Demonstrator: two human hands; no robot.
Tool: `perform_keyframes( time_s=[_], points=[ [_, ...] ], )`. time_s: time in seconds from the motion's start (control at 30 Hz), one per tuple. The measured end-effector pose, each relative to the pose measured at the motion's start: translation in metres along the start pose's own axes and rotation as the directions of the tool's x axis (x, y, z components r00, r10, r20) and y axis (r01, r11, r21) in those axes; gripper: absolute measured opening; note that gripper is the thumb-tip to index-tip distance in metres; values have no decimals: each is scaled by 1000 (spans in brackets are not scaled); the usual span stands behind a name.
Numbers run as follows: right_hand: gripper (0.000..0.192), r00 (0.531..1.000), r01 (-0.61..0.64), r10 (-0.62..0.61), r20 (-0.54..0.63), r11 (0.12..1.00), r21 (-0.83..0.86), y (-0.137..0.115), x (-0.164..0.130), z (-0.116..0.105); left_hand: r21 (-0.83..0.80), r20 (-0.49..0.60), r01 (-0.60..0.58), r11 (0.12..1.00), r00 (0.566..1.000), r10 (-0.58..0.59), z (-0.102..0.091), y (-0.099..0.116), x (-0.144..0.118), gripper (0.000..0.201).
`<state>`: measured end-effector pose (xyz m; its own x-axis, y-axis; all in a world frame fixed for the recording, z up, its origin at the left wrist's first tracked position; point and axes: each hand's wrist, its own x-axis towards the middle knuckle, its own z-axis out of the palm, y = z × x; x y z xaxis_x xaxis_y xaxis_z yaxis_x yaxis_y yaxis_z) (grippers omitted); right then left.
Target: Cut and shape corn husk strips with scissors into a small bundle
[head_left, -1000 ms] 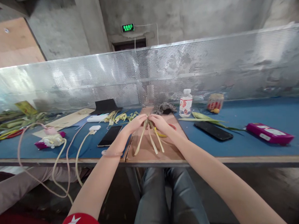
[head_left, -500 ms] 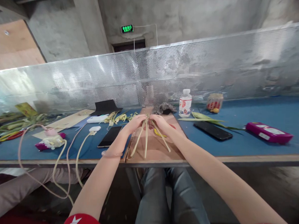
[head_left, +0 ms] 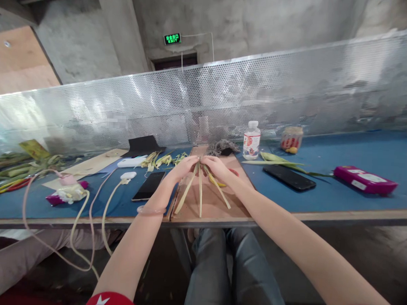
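Note:
My left hand (head_left: 186, 167) and my right hand (head_left: 217, 167) meet over a brown board (head_left: 214, 208) on the table. Both are closed on the upper ends of pale, flat plant-leaf strips (head_left: 200, 193). Three strips fan out below the fingers toward the board's front edge. Fingertips hide the point where the strips come together. Just under my right hand lies something yellow (head_left: 218, 182), partly covered; its kind is unclear. Behind my hands sits a bundle of grey yarn (head_left: 223, 147).
On the blue table (head_left: 337, 196) to the right are a white bottle (head_left: 251, 141), a glass jar (head_left: 292, 140), a green leaf (head_left: 280, 159), a black phone (head_left: 288, 177) and a purple pack (head_left: 365, 180). A dark tablet (head_left: 149, 186), cables and plant scraps (head_left: 18, 168) lie left.
The lower ends of the strips have shifted slightly: the middle one swings right and the right one moves a little left. Both hands stay nearly in place, still gripping.

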<state>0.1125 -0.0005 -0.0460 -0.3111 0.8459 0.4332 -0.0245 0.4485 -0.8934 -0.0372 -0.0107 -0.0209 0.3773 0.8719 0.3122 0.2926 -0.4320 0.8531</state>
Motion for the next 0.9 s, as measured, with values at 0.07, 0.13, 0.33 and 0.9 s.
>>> perform_keyframes(
  time_s=[0.07,0.13,0.33,0.9],
  points=[
    [25,1000,14,-14,-10,1000,-5,2,1,-1,39,-21,-5,999,1000,5,0,2,0,20],
    [25,1000,21,-21,-10,1000,-1,4,2,-2,66,-26,-15,998,1000,17,0,3,-1,21],
    [26,1000,6,-7,5,999,34,6,-1,-6,80,-7,-61,995,998,62,-1,4,-1,22],
    [32,956,-182,165,-243,982,-49,6,3,-8,11,-40,131,991,991,-131,-1,-3,2,25]
  ],
)
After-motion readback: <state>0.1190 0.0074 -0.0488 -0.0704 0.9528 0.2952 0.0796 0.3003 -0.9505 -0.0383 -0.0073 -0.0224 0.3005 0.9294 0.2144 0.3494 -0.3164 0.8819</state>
